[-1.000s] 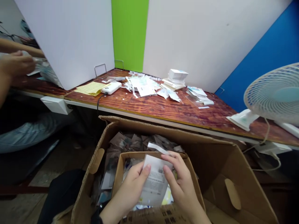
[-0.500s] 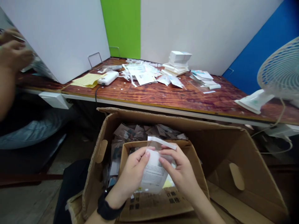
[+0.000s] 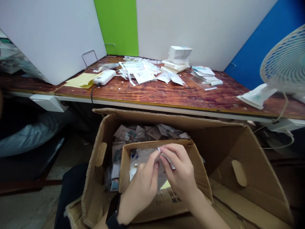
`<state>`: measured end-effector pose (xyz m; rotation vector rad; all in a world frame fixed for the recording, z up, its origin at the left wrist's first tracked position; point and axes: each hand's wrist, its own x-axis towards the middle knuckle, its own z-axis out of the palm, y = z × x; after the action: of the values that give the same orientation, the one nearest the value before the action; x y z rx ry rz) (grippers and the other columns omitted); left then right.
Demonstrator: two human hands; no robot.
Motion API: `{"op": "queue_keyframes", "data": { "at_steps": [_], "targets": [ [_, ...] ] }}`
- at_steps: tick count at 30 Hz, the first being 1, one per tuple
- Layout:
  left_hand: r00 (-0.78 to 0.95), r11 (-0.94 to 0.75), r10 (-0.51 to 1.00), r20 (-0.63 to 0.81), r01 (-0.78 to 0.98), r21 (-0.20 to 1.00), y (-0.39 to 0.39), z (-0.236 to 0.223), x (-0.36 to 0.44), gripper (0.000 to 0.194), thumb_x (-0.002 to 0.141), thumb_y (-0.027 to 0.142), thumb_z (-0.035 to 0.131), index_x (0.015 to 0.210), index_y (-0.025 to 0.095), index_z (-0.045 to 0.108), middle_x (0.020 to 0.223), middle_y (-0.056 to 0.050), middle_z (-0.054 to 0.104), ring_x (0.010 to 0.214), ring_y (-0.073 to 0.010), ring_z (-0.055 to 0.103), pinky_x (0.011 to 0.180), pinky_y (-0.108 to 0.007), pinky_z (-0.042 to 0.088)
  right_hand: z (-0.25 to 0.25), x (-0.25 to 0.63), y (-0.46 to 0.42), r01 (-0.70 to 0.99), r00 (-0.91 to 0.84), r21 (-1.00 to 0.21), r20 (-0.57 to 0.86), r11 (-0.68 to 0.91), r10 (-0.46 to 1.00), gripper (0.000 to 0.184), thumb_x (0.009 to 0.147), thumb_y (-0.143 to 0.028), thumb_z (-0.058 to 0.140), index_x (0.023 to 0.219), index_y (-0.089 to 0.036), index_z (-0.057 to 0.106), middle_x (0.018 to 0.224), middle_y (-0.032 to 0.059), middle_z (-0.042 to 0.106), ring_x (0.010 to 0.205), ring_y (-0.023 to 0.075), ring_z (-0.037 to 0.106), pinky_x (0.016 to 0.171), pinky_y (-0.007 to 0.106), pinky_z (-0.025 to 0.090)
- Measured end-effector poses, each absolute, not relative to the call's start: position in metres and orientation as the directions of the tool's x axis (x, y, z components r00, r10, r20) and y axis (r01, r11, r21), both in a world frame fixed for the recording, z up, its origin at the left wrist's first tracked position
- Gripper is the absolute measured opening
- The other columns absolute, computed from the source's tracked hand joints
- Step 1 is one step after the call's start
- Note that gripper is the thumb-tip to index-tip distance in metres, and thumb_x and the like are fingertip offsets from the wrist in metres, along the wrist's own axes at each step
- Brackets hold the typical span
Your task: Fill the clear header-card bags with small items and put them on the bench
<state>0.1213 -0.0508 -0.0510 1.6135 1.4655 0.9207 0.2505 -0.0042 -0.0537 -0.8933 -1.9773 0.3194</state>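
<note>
Pinching a clear plastic sachet (image 3: pixel 143 163) and its white paper strip (image 3: pixel 167 158) with both hands, fingertips of the left hand (image 3: pixel 140 184) and right hand (image 3: pixel 181 168) almost touching, both hands closed on the thin material, not apart. Holding the sachet low inside an inner cardboard box (image 3: pixel 157 143), just near that box's far rim, with most of the sachet hanging on the left side of the fingers. Standing around this inner box, a larger open carton (image 3: pixel 247 187), packed toward the far side with many small flat packets (image 3: pixel 147 132). Wearing a black wristwatch (image 3: pixel 113 213) on the left wrist.

Judging by its look, very light and soft sachet, probably slippery and easy to crease, with almost no stiffness; safest grip likely at the paper strip or a flat edge, between fingertips.

Beyond the carton, on a wooden desk (image 3: pixel 152 95), lying loose papers (image 3: pixel 140 73), a white power bank (image 3: pixel 105 77), yellow paper (image 3: pixel 82 80), stacked white boxes (image 3: pixel 178 52), and standing at right, a white fan (image 3: pixel 286 63).
</note>
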Motion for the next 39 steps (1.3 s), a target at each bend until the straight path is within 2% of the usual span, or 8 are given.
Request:
{"op": "queue_keyframes", "data": {
  "at_steps": [9, 17, 21, 26, 28, 31, 34, 39],
  "targets": [
    [0.176, -0.079, 0.984, -0.031, 0.582, 0.810, -0.053, -0.048, 0.120, 0.042, 0.089, 0.022, 0.026, 0.131, 0.029, 0.028, 0.123, -0.009, 0.053, 0.099, -0.0248, 0.058, 0.081, -0.038, 0.045, -0.042, 0.266, 0.005, 0.360, -0.448, -0.745, 0.389, 0.561, 0.805, 0.017, 0.085, -0.015, 0.048, 0.090, -0.022, 0.064, 0.089, 0.0055, 0.062, 0.082, 0.0175, 0.057, 0.071, 0.033, 0.050],
    [0.225, -0.127, 0.971, -0.075, 0.758, 0.640, -0.050, -0.060, 0.120, 0.049, 0.085, 0.014, 0.027, 0.134, 0.021, 0.029, 0.085, -0.012, 0.065, 0.075, -0.0292, 0.061, 0.064, -0.038, 0.045, -0.052, 0.269, 0.003, 0.590, -0.576, -0.362, 0.438, 0.722, 0.690, 0.016, 0.081, -0.010, 0.046, 0.081, -0.014, 0.062, 0.081, 0.0085, 0.063, 0.073, 0.0197, 0.054, 0.064, 0.032, 0.045],
    [0.217, -0.103, 0.973, -0.072, 0.699, 0.707, -0.050, -0.056, 0.123, 0.048, 0.086, 0.016, 0.028, 0.133, 0.025, 0.030, 0.089, -0.009, 0.065, 0.074, -0.0262, 0.061, 0.064, -0.034, 0.045, -0.057, 0.262, -0.004, 0.585, -0.364, -0.586, 0.428, 0.560, 0.828, 0.014, 0.080, -0.011, 0.046, 0.075, -0.017, 0.059, 0.076, 0.0056, 0.060, 0.067, 0.0157, 0.055, 0.059, 0.028, 0.044],
    [0.131, -0.011, 0.989, -0.076, 0.561, 0.828, -0.052, -0.050, 0.121, 0.042, 0.088, 0.025, 0.032, 0.129, 0.029, 0.039, 0.110, -0.008, 0.061, 0.087, -0.0242, 0.059, 0.075, -0.033, 0.043, -0.060, 0.269, 0.005, 0.124, -0.049, -0.992, 0.006, 0.012, 0.999, 0.009, 0.079, -0.020, 0.051, 0.071, -0.018, 0.056, 0.061, 0.0006, 0.060, 0.057, 0.0137, 0.058, 0.054, 0.026, 0.048],
    [0.010, 0.082, 0.995, -0.098, 0.472, 0.878, -0.050, -0.049, 0.117, 0.040, 0.087, 0.029, 0.035, 0.127, 0.025, 0.042, 0.101, -0.008, 0.064, 0.083, -0.0232, 0.060, 0.073, -0.032, 0.044, -0.062, 0.280, 0.015, -0.183, 0.098, -0.978, -0.124, -0.105, 0.987, 0.007, 0.078, -0.020, 0.052, 0.072, -0.017, 0.056, 0.064, 0.0018, 0.063, 0.064, 0.0152, 0.064, 0.063, 0.028, 0.053],
    [-0.213, 0.209, 0.966, -0.149, 0.297, 0.932, -0.044, -0.048, 0.108, 0.043, 0.086, 0.033, 0.038, 0.128, 0.020, 0.037, 0.070, -0.003, 0.063, 0.064, -0.0194, 0.058, 0.063, -0.029, 0.044, -0.063, 0.296, 0.029, -0.402, 0.339, -0.915, -0.120, 0.028, 0.933, 0.007, 0.074, -0.016, 0.054, 0.068, -0.018, 0.055, 0.076, 0.0032, 0.067, 0.086, 0.0177, 0.065, 0.081, 0.033, 0.052],
    [-0.344, 0.231, 0.923, -0.174, 0.134, 0.964, -0.039, -0.046, 0.101, 0.045, 0.085, 0.036, 0.042, 0.125, 0.017, 0.036, 0.056, 0.004, 0.056, 0.056, -0.0166, 0.056, 0.059, -0.027, 0.043, -0.060, 0.300, 0.031, -0.258, 0.350, -0.961, 0.007, 0.103, 0.937, 0.005, 0.076, -0.019, 0.054, 0.071, -0.019, 0.056, 0.078, 0.0019, 0.066, 0.085, 0.0192, 0.066, 0.081, 0.036, 0.051],
    [-0.361, 0.211, 0.905, -0.225, -0.078, 0.974, -0.039, -0.046, 0.099, 0.044, 0.083, 0.040, 0.047, 0.120, 0.019, 0.037, 0.067, 0.001, 0.061, 0.059, -0.0161, 0.059, 0.055, -0.025, 0.045, -0.072, 0.282, 0.014, 0.521, -0.229, -0.840, 0.031, 0.150, 0.973, 0.016, 0.078, -0.021, 0.050, 0.084, -0.020, 0.065, 0.076, 0.0059, 0.069, 0.069, 0.0219, 0.065, 0.062, 0.032, 0.048]
  ]
}}
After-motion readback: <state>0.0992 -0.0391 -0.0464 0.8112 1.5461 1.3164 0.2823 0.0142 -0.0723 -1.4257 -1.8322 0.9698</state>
